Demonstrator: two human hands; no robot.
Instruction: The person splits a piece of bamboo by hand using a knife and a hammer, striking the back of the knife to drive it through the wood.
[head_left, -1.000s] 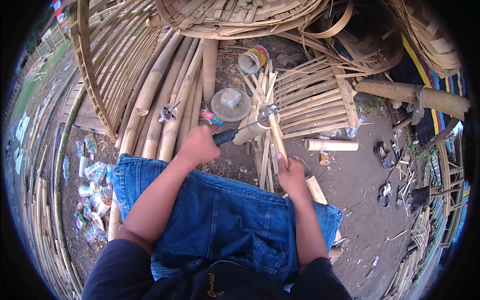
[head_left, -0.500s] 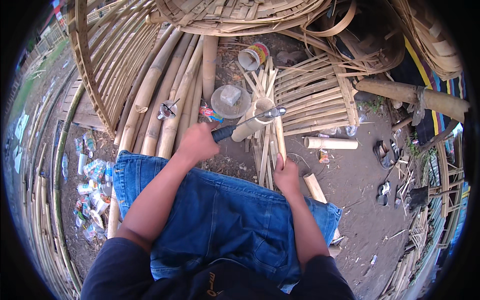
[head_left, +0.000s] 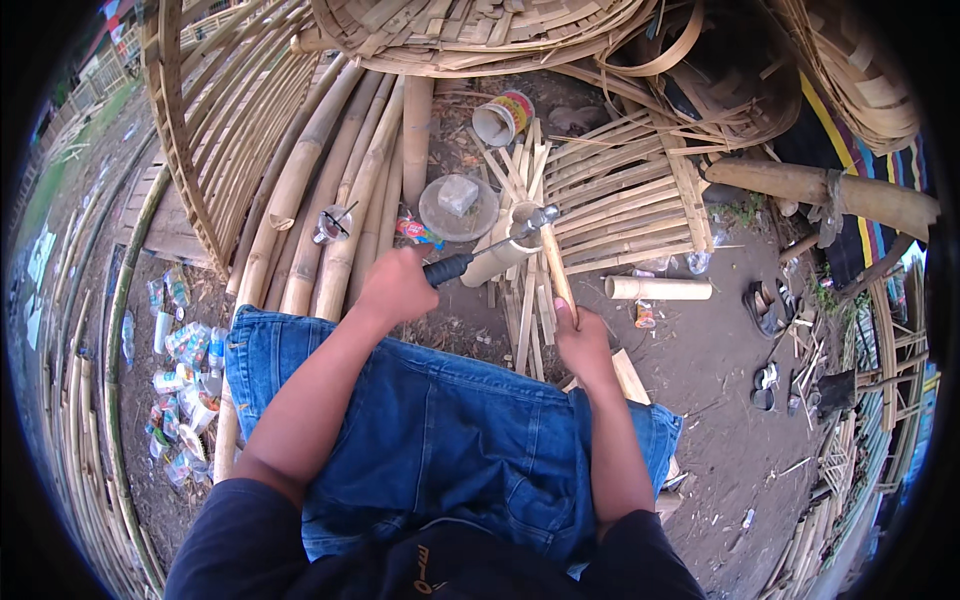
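Observation:
My left hand [head_left: 398, 288] is closed round the black grip of a tool [head_left: 448, 269] with a thin metal shaft or blade; its exact kind I cannot tell. It slants up and right across the mouth of a thick bamboo tube [head_left: 490, 262]. My right hand [head_left: 580, 345] grips the lower wooden handle of a hammer [head_left: 553, 262]. The hammer's metal head lies over the tool's far end, at the tube's rim; whether they touch I cannot tell. Split bamboo strips [head_left: 527, 320] lie crossed beneath and beside the tube. Blue denim [head_left: 460, 430] covers my lap.
Long bamboo poles [head_left: 330, 180] lie at the left, with a plastic cup [head_left: 333, 224] on them. Ahead are a round plate [head_left: 460, 222] bearing a pale block, a bucket [head_left: 497, 122] and a slatted bamboo panel [head_left: 630, 190]. A cut bamboo piece [head_left: 660, 288] and sandals [head_left: 768, 305] lie right.
My right hand has moved slightly right and toward me. The hammer's head has shifted a little up and left. My left hand stays nearly in place, still on the black-gripped tool.

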